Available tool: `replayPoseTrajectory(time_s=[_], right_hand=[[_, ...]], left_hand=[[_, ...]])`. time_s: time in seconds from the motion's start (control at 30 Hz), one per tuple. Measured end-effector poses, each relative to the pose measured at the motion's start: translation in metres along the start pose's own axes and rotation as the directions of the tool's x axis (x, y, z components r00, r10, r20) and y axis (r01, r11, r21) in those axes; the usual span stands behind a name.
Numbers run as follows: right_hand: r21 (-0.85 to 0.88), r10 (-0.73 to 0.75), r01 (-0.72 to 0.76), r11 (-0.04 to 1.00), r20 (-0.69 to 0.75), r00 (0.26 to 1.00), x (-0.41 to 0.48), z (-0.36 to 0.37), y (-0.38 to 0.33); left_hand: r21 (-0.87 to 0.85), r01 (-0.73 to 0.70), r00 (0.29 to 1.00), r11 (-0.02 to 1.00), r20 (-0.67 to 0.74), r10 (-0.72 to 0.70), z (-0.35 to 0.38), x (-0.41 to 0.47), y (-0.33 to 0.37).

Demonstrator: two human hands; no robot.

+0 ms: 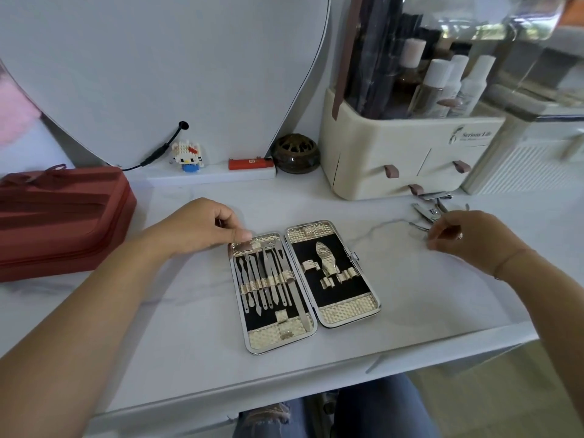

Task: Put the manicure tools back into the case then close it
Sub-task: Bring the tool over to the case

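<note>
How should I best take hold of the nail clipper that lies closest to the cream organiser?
Probably pinch the nail clipper across its two long edges, coming from above and the near side. It lies flat on the table, and the organiser stands close behind it.

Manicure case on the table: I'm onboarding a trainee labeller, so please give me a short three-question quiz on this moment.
1. True or false: the manicure case is closed.
2. Which half of the case holds the row of slim tools? A) left half B) right half C) neither
3. Where do the loose clippers lie?

Key
1. False: it lies open flat.
2. A; the loops of the right half are empty.
3. On the table, in front of the cream organizer, just beyond the right hand.
</note>
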State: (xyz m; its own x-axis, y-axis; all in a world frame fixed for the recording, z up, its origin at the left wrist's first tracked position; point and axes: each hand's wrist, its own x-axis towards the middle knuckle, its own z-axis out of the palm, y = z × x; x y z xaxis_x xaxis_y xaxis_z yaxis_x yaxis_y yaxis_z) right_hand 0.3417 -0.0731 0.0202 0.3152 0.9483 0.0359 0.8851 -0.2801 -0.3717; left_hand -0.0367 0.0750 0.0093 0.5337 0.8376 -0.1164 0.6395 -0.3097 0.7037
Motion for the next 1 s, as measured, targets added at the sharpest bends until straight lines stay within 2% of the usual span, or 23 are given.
replayPoseTrajectory(time_s=[0.13, 0.3, 0.43, 0.47, 0.53, 0.6, 0.7, 0.87, 1.0], right_hand=[[-0.013, -0.008, 0.008, 1.0, 0.017, 1.0, 0.002, 0.0, -0.003], [-0.001, -0.031, 0.031, 1.0, 0.115, 0.993, 0.002, -0.001, -0.011], [-0.054, -0.1, 0.109, 0.993, 0.14, 0.985, -0.003, -0.001, -0.023], [-0.022, -0.132, 0.136, 0.99, 0.123, 0.984, -0.003, -0.001, -0.029], [0.197, -0.196, 0.175, 0.965, 0.089, 0.977, -0.002, 0.004, -0.047], [0.465, -0.268, 0.19, 0.865, 0.107, 0.958, 0.001, 0.012, -0.074], [0.658, -0.352, 0.173, 0.733, 0.149, 0.924, 0.009, 0.032, -0.111], [0.786, -0.352, 0.063, 0.615, 0.202, 0.914, 0.025, 0.055, -0.141], [0.751, -0.349, 0.087, 0.654, 0.197, 0.916, 0.031, 0.065, -0.145]], left_hand=[[-0.011, -0.006, 1.0, 1.0, 0.002, 0.006, 0.0, 0.0, 0.0], [-0.008, -0.014, 1.0, 1.0, -0.026, 0.014, 0.003, 0.0, 0.002], [0.004, -0.025, 0.999, 1.0, -0.036, 0.026, 0.004, 0.0, 0.002], [0.006, -0.029, 0.999, 1.0, -0.042, 0.029, 0.005, 0.0, 0.002], [0.0, -0.038, 0.998, 0.999, -0.048, 0.038, 0.007, 0.001, 0.003], [-0.01, -0.053, 0.998, 0.999, -0.046, 0.053, 0.01, 0.002, 0.005], [-0.005, -0.068, 0.996, 0.998, -0.053, 0.067, 0.012, 0.003, 0.006], [-0.02, -0.072, 0.996, 0.997, -0.051, 0.071, 0.012, 0.003, 0.004], [-0.013, -0.072, 0.996, 0.997, -0.046, 0.072, 0.012, 0.004, 0.004]])
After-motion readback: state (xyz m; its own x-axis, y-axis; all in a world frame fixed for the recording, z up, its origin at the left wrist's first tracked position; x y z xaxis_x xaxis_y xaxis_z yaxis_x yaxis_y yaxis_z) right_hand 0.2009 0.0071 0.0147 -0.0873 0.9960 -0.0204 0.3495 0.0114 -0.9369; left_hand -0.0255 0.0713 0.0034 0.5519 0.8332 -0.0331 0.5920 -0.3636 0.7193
